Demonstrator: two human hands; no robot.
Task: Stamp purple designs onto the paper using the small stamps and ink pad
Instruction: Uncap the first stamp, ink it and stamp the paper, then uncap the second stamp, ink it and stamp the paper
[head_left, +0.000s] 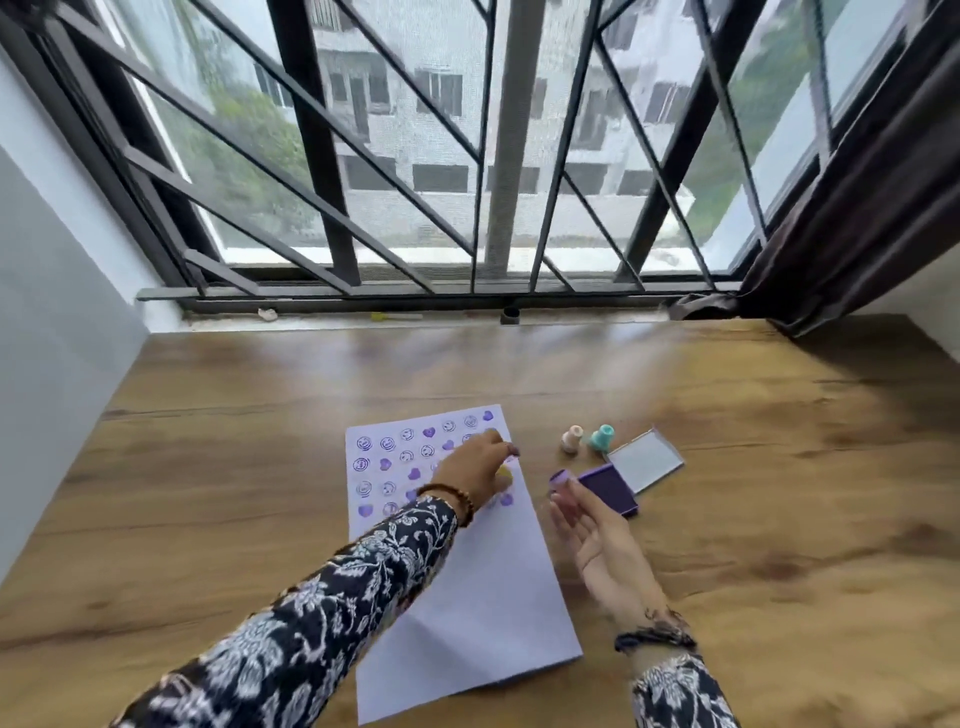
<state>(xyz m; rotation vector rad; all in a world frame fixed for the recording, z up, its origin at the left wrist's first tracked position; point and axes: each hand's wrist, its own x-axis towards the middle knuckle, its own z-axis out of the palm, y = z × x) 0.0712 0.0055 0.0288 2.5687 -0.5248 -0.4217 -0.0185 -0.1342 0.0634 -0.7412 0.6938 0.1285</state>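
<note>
A white paper (483, 587) lies on the wooden table, its upper part covered with purple smiley and heart prints. My left hand (475, 467) rests over the paper's right edge, fingers curled down on a small yellow stamp (504, 475) that is mostly hidden beneath it. My right hand (592, 530) hovers just right of the paper and pinches a small purple stamp (560, 478) at its fingertips. The open purple ink pad (610, 488) sits right beside that stamp, with its clear lid (647, 460) folded back behind it.
A peach stamp (571, 439) and a teal stamp (602, 436) stand upright behind the ink pad. The wooden table (234, 467) runs to a barred window at the back. A dark curtain (857, 223) hangs at the right and a white wall stands at the left.
</note>
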